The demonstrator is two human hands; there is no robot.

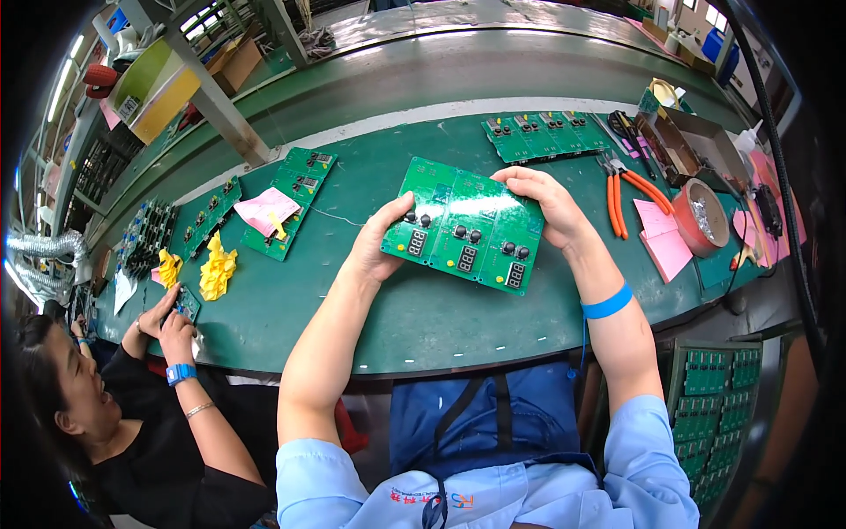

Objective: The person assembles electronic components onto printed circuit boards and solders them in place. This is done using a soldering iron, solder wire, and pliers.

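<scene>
A green circuit board panel [449, 212] is held up over the green bench, tilted, with three small digit displays and pairs of black round parts along its near side. My left hand [385, 234] grips its left edge, thumb on top near the black parts. At the far right corner, my right hand [548, 203] clasps the board with fingers over its edge; a blue wrist strap [608, 302] circles that forearm. The undersides of both hands' grips are hidden by the board.
On the bench [352, 309], boards [542, 137] lie at the back. Orange-handled pliers [616, 198], pink paper [661, 242] and a red round container [701, 216] lie right. Left are yellow crumpled cloth [218, 267] and a co-worker's hands [172, 322] on a small board. A board rack [714, 406] stands lower right.
</scene>
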